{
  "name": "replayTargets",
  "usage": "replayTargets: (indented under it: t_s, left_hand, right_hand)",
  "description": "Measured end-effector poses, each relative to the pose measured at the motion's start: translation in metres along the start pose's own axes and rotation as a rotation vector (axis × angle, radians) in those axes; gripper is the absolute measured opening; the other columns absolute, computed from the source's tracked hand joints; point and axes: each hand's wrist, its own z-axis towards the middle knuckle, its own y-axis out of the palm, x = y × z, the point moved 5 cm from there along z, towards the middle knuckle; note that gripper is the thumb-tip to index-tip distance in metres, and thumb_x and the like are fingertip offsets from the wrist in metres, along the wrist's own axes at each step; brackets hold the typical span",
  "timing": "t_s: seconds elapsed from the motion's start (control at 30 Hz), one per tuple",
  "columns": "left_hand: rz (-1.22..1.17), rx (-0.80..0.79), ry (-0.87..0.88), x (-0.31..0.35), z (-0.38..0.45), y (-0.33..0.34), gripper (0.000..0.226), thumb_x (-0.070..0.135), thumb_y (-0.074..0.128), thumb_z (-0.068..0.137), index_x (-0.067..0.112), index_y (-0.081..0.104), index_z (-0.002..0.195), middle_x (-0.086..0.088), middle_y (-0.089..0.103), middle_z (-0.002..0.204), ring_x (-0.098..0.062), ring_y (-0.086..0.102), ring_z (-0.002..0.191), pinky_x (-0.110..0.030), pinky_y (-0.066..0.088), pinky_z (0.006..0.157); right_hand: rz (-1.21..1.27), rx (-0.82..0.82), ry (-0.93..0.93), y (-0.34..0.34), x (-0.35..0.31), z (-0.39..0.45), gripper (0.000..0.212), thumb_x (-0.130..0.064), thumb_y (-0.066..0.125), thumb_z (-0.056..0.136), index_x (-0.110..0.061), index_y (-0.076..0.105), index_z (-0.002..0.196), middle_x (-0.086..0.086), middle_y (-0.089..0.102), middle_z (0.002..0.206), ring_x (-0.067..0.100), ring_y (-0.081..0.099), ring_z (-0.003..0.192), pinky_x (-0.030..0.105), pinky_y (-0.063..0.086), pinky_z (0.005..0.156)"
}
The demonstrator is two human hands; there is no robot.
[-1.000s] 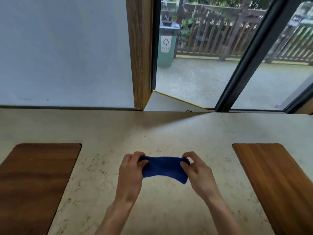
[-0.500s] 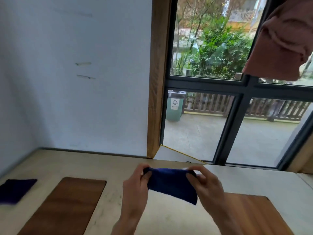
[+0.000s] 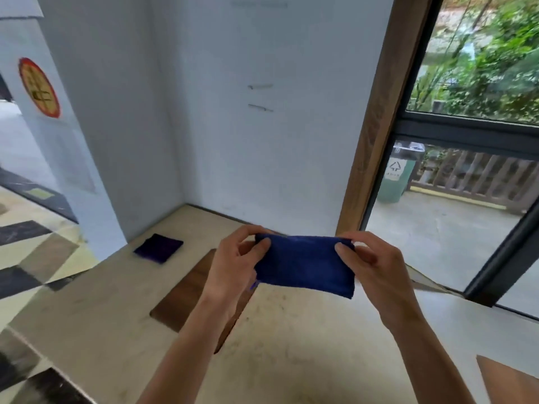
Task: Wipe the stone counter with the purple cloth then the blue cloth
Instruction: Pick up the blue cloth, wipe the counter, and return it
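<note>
I hold a folded blue cloth (image 3: pixel 304 265) stretched between both hands, lifted above the beige stone counter (image 3: pixel 291 351). My left hand (image 3: pixel 233 265) pinches its left end and my right hand (image 3: pixel 373 266) pinches its right end. A folded purple cloth (image 3: pixel 158 247) lies flat on the counter's far left corner, close to the white wall and well away from both hands.
A dark wooden inlay (image 3: pixel 189 295) sits in the counter under my left forearm; another wooden panel (image 3: pixel 507 380) shows at the bottom right. White walls enclose the far-left corner. A wooden post (image 3: pixel 376 118) and window stand at right. The counter's left edge drops to a patterned floor (image 3: pixel 32 258).
The view has swung up and to the left, bringing the purple cloth and the left corner closer into sight. My hands have raised the blue cloth off the counter, still holding both ends.
</note>
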Motion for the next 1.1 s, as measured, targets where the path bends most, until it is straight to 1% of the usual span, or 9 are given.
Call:
replayTargets:
  t_s: [0.07,0.17,0.2,0.3,0.37,0.5,0.67,0.9,1.1]
  left_hand:
    - [0.005,0.064,0.008,0.000,-0.002,-0.035,0.016,0.018,0.064,0.096,0.031,0.073,0.095,-0.010,0.078,0.085,-0.040,0.073,0.083,-0.050,0.064,0.068]
    - [0.007,0.160,0.023,0.002,-0.003,-0.095,0.021,0.015,0.066,0.094,0.034,0.076,0.093,-0.026,0.074,0.090,-0.047,0.069,0.081,-0.064,0.057,0.078]
    - [0.008,0.195,0.028,0.001,-0.003,-0.115,0.024,0.014,0.067,0.094,0.035,0.077,0.091,-0.024,0.074,0.089,-0.042,0.070,0.081,-0.059,0.059,0.077]
    - [0.017,0.257,0.052,-0.001,0.000,-0.179,0.025,0.012,0.066,0.092,0.033,0.078,0.091,0.001,0.081,0.081,-0.012,0.075,0.080,-0.021,0.060,0.065]
    - [0.019,0.282,0.058,-0.004,0.001,-0.223,0.024,0.010,0.065,0.092,0.029,0.079,0.092,0.005,0.081,0.082,-0.008,0.075,0.079,-0.015,0.057,0.063]
    - [0.074,0.318,0.075,-0.019,0.012,-0.320,0.022,0.005,0.065,0.092,0.022,0.079,0.095,-0.002,0.081,0.084,-0.016,0.076,0.082,-0.023,0.060,0.067]
    - [0.074,0.313,0.070,-0.049,0.031,-0.427,0.032,0.002,0.064,0.092,0.032,0.077,0.087,0.009,0.081,0.083,-0.007,0.075,0.079,-0.015,0.057,0.061]
    - [0.020,0.315,0.015,-0.085,0.061,-0.528,0.026,0.012,0.063,0.095,0.035,0.073,0.097,0.017,0.078,0.093,-0.002,0.072,0.090,-0.011,0.056,0.065]
    - [-0.028,0.272,-0.043,-0.121,0.104,-0.569,0.024,0.018,0.063,0.096,0.029,0.070,0.116,0.002,0.079,0.103,-0.017,0.074,0.100,-0.036,0.063,0.083]
  right_hand:
    - [0.035,-0.038,-0.018,0.033,-0.009,0.005,0.015,-0.013,0.066,0.095,-0.024,0.073,0.102,-0.010,0.077,0.083,0.006,0.071,0.086,0.018,0.057,0.060]
    - [0.095,-0.109,-0.064,0.090,-0.034,0.011,0.021,-0.017,0.066,0.095,-0.038,0.069,0.096,-0.014,0.076,0.086,0.003,0.071,0.088,0.014,0.058,0.060]
    - [0.109,-0.130,-0.072,0.109,-0.043,0.013,0.023,-0.018,0.066,0.095,-0.041,0.068,0.094,-0.017,0.076,0.087,0.002,0.072,0.088,0.017,0.059,0.060]
    - [0.167,-0.181,-0.074,0.169,-0.065,0.019,0.020,-0.018,0.066,0.095,-0.037,0.071,0.095,-0.016,0.077,0.089,0.006,0.074,0.087,0.025,0.062,0.065]
    - [0.200,-0.201,-0.081,0.212,-0.081,0.018,0.023,-0.015,0.065,0.095,-0.036,0.072,0.094,-0.016,0.077,0.088,0.006,0.074,0.084,0.023,0.061,0.060]
    - [0.255,-0.210,-0.035,0.305,-0.103,0.012,0.032,-0.009,0.066,0.094,-0.039,0.071,0.087,-0.014,0.078,0.083,0.005,0.075,0.078,0.014,0.056,0.058]
    - [0.276,-0.191,0.009,0.416,-0.121,0.004,0.029,-0.006,0.067,0.092,-0.034,0.073,0.086,-0.011,0.079,0.083,0.005,0.075,0.078,0.016,0.058,0.059]
    - [0.283,-0.234,0.079,0.529,-0.147,0.008,0.027,-0.006,0.066,0.093,-0.031,0.074,0.088,-0.009,0.079,0.086,0.007,0.075,0.082,0.017,0.057,0.059]
    - [0.325,-0.209,0.145,0.586,-0.137,0.020,0.016,-0.015,0.070,0.091,-0.030,0.074,0.095,-0.005,0.079,0.092,0.011,0.075,0.087,0.018,0.059,0.063]
